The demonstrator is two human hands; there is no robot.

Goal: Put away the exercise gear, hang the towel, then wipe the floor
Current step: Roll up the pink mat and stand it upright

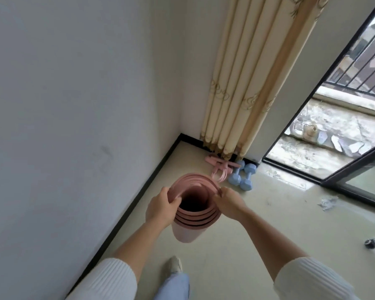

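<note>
Rolled pink yoga mat (185,232) is upright, open end up toward the camera, mid-floor (258,245) just right of the black baseboard (139,204); can't tell if its lower end touches the floor. Left hand (159,207) grips the mat's top rim on the left w/ fingers curled over the edge, & right hand (230,203) pinches the outer layers of the rim on the right. Farther off, by the curtain (236,94) in the corner, two blue dumbbells (243,175) lie on the floor just right of a pink resistance band (217,166), w/ the glass door (359,169) far right.
</note>
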